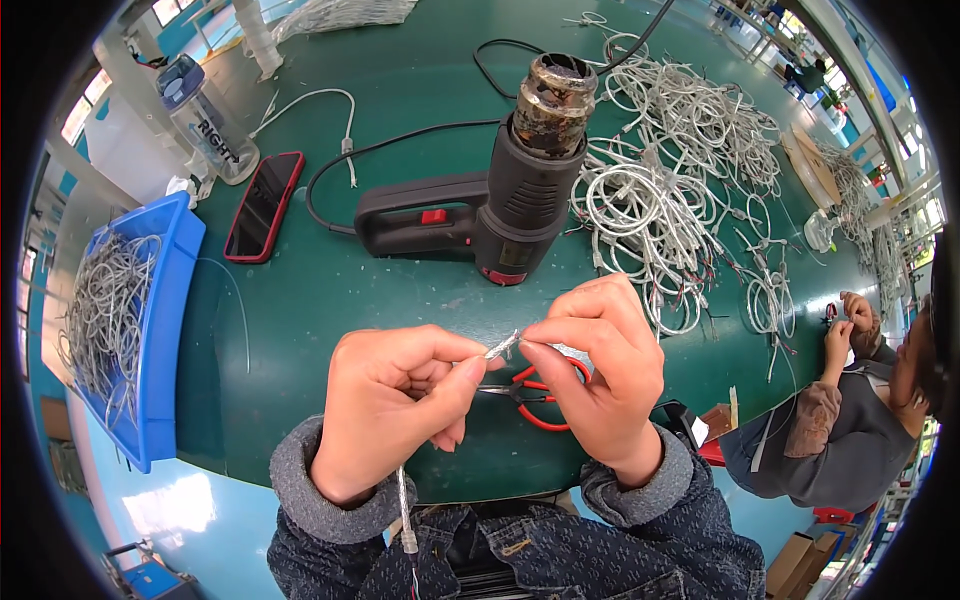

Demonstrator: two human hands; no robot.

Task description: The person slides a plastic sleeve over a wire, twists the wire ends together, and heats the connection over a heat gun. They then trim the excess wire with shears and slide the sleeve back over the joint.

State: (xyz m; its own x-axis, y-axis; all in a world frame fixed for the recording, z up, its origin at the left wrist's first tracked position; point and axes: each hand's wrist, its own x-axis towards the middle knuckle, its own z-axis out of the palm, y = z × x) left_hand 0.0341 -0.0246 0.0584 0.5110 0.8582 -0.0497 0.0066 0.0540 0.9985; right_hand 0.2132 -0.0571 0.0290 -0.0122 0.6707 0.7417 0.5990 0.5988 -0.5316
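Note:
My left hand is closed on a cable with a silvery braided end, pinching it between thumb and forefinger. The rest of that cable passes under the hand and hangs toward my lap, where a small connector and thin wires show. My right hand pinches the tip of the braid with thumb and forefinger. Beneath and between the hands lies a pair of scissors with red handles on the green table. Part of the scissors is hidden by my right hand.
Beyond my hands a black heat gun stands nozzle up. Coiled white cables heap at the right. A blue bin of cables, a red-cased phone and a clear bottle are at the left. A co-worker sits at the right.

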